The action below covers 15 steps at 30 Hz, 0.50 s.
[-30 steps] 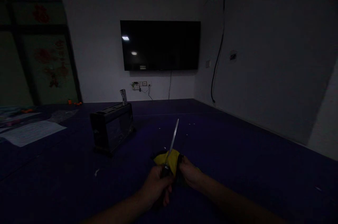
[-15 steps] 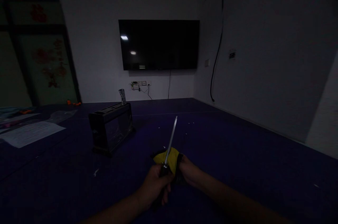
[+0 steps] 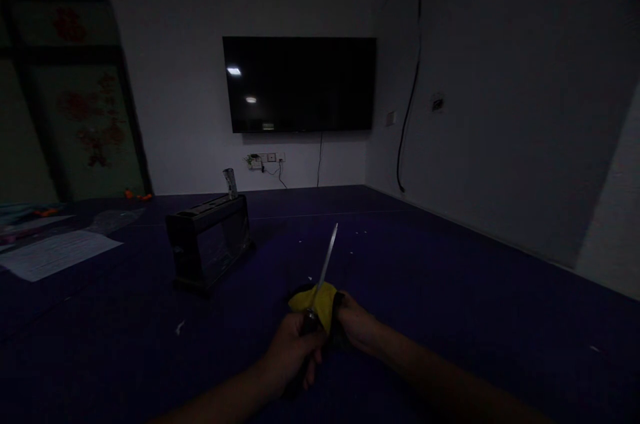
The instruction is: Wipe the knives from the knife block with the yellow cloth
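Observation:
In the dim head view, a slim sharpening steel [image 3: 328, 257] with a dark handle points up and away from me. My left hand [image 3: 296, 344] is wrapped round its handle, low in the middle. Just right of it, my right hand [image 3: 357, 321] has its fingers closed on a yellow and black cloth [image 3: 327, 297]. The cloth lies behind and against the lower part of the steel; most of my right fingers are hidden by it. Ahead and to the left stands a black knife block [image 3: 197, 251] with clear sides, and one patterned handle [image 3: 230, 184] sticks up from its top.
Both hands are over a dark blue surface [image 3: 425, 291] dotted with white scraps. A printed paper sheet [image 3: 60, 254] and clear plastic film [image 3: 115, 219] lie at the left, with small orange items [image 3: 137, 195] farther back. A television [image 3: 300, 84] hangs on the far wall.
The tip of the steel has tilted slightly right and down. Both hands keep their hold, and the whole scene has shifted a little to the left.

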Each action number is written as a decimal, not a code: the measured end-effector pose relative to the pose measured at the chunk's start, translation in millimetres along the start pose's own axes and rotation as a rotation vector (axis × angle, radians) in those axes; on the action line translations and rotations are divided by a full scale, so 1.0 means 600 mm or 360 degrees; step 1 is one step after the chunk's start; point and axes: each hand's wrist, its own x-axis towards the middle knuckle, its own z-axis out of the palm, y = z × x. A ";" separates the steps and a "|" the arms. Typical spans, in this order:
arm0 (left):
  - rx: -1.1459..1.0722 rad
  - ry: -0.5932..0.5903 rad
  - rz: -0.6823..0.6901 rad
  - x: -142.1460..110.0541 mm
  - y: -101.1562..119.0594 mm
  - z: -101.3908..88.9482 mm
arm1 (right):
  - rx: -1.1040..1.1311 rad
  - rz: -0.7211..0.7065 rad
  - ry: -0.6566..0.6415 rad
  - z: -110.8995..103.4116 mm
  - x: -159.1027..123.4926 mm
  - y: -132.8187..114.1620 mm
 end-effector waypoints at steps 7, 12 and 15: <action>0.0000 -0.0001 -0.0012 0.000 0.007 0.001 | -0.0035 0.0000 0.0045 0.006 -0.002 -0.006; 0.0024 -0.0060 -0.0006 -0.001 0.002 0.002 | -0.0023 0.0030 0.0152 0.001 0.000 0.002; 0.0022 -0.0027 -0.0005 -0.001 0.001 0.003 | -0.0015 0.0034 0.0179 -0.002 0.001 0.007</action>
